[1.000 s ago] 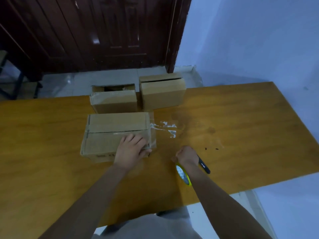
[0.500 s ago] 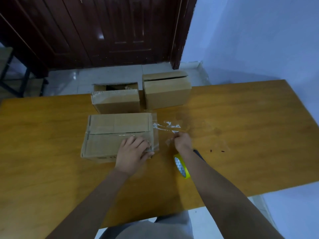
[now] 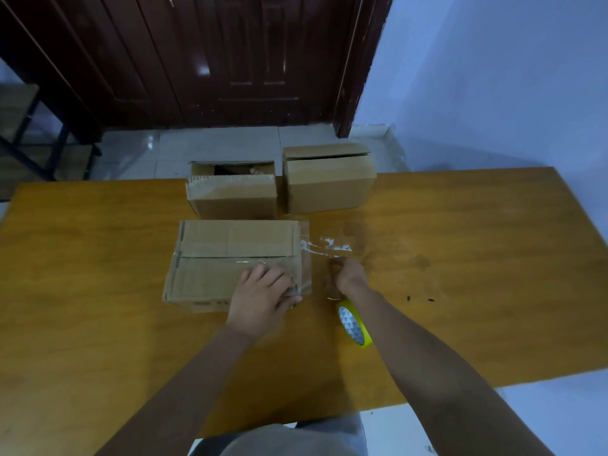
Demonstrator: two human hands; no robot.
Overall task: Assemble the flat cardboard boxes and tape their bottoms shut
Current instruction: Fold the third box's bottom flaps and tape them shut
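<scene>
A cardboard box (image 3: pixel 230 255) lies on the wooden table (image 3: pixel 460 274), its flap seam facing up. My left hand (image 3: pixel 263 292) rests on the box's near right corner, fingers spread over clear tape that wraps that end. A crumpled strip of clear tape (image 3: pixel 325 246) runs from the box's right edge across the table. My right hand (image 3: pixel 348 278) is just right of the box, its curled fingers pinching the strip's near end. A yellow tape roll (image 3: pixel 354 324) stands on edge under my right forearm.
Two more cardboard boxes stand at the table's far edge: one with its top open (image 3: pixel 233 195), one with flaps folded over (image 3: pixel 329 181). Dark specks (image 3: pixel 418 298) dot the table on the right. A dark wooden door (image 3: pixel 230 60) and tiled floor lie beyond.
My right hand has left the tape roll near the front edge and moved up to the tape strip beside the box. My left hand has stayed on the box.
</scene>
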